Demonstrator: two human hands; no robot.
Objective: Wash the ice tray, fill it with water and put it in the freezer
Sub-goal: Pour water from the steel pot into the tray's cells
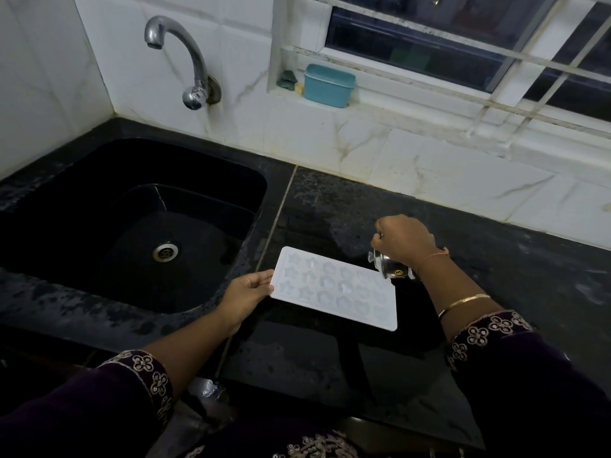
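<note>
A white ice tray [334,289] with star and heart shaped cells lies flat on the black counter [496,266], just right of the sink. My left hand [246,297] grips its left short edge, thumb on top. My right hand [405,241] holds a small steel cup [390,267] tipped on its side over the tray's far right corner, its mouth facing the cells. Whether water is running from the cup cannot be made out.
A black sink [132,226] with a steel drain [165,252] lies to the left. The chrome tap [185,57] on the tiled wall is not running. A teal box [329,84] stands on the window ledge. The counter around the tray looks wet.
</note>
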